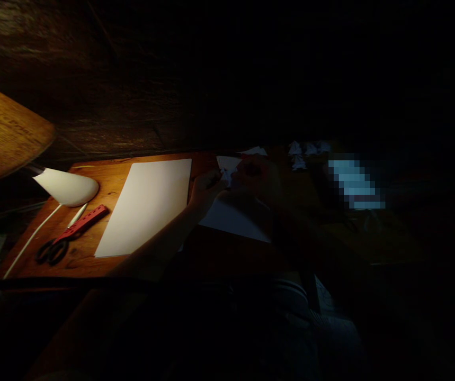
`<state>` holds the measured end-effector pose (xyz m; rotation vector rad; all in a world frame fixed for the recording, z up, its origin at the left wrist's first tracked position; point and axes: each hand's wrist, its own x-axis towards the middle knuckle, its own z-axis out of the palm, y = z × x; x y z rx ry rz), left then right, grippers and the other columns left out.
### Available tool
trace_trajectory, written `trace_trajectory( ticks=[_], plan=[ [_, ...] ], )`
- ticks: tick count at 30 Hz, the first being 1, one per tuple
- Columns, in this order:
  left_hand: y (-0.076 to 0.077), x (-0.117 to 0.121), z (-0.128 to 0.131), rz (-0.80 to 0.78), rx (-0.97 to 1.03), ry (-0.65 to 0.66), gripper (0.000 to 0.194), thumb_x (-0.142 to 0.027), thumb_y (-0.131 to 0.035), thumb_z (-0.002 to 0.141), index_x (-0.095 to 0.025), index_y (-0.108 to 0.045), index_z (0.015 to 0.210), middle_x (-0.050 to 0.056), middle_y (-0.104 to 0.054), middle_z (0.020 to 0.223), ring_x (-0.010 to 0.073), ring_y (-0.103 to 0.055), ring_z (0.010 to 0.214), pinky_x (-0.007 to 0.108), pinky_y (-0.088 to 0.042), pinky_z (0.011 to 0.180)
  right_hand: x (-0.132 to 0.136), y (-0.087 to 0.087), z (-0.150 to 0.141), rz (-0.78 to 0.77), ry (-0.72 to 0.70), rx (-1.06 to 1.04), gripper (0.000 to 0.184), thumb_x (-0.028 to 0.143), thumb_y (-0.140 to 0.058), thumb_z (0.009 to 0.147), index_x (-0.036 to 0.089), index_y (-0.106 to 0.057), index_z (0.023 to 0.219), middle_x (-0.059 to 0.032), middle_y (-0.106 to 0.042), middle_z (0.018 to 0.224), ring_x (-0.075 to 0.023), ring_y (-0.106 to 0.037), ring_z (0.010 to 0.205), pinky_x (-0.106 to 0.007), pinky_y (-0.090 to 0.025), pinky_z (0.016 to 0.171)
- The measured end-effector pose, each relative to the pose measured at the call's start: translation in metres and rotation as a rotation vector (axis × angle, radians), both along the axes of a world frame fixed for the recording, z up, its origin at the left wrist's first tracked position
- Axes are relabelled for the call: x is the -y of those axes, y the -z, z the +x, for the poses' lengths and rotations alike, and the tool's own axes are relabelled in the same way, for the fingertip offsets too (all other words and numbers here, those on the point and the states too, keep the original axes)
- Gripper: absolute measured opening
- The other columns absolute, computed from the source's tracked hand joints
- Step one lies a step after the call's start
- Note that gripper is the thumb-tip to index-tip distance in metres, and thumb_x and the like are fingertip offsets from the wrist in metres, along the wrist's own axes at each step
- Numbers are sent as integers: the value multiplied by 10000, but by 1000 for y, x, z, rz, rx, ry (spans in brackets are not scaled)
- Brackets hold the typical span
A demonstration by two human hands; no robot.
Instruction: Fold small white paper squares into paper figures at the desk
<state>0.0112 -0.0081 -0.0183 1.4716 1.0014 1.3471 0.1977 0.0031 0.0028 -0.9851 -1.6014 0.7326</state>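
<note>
Both my hands meet over the middle of a dim wooden table. My left hand (208, 186) is closed on the left side of a small folded piece of white paper (228, 175). From the other side my right hand (256, 174) grips the same folded paper, its fingers bent and partly lost in shadow. Beneath my hands lies a white sheet of paper (237, 217), half shaded by my arms. To the left, a larger stack of white paper (148, 206) is brightly lit. The exact shape of the folded piece is hard to make out.
Scissors with dark handles (54, 250) lie at the left, by a red slotted strip (86, 221) and a white pen-like object (77, 216). A white lamp base (70, 188) with a cord (32, 235) stands behind them. Several folded paper pieces (299, 161) and a pixelated bright screen (356, 182) are right.
</note>
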Motion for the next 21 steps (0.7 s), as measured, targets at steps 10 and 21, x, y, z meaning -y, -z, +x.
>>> trace_trajectory(
  ticks=[10,21],
  plan=[
    [-5,5,3,30,-47,-33,186,-239,-756,741,-188,-602,649,-30,-530,607,98,-465,578,238,-346,520,3,3,0,46,14,108,188,329,-788,778,205,-671,859,-7,-690,795,-152,-595,693,-289,-450,648],
    [-5,8,5,49,-27,-44,296,-349,-825,813,-200,-631,646,-4,-641,634,116,-587,605,244,-463,558,12,-6,1,227,-14,423,172,363,-631,976,234,-718,904,-69,-716,949,-216,-628,906,-332,-459,776]
  ],
)
